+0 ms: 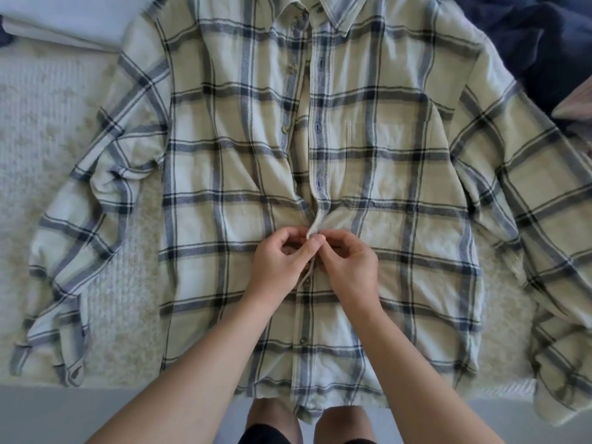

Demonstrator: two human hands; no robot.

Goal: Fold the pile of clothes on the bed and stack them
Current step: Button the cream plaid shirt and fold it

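The plaid shirt lies flat, front up, on the bed, a white textured cover. My left hand and right hand each keep a closed grip, pinching the placket at centre. Dark clothes sit at 2 o'clock.

white textured bedspread | white pillow top left | grey floor

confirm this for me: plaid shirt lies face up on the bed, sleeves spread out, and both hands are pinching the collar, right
Not quite. The head view shows the left hand and right hand pinching the button placket low on the plaid shirt, not the collar. The rest holds.
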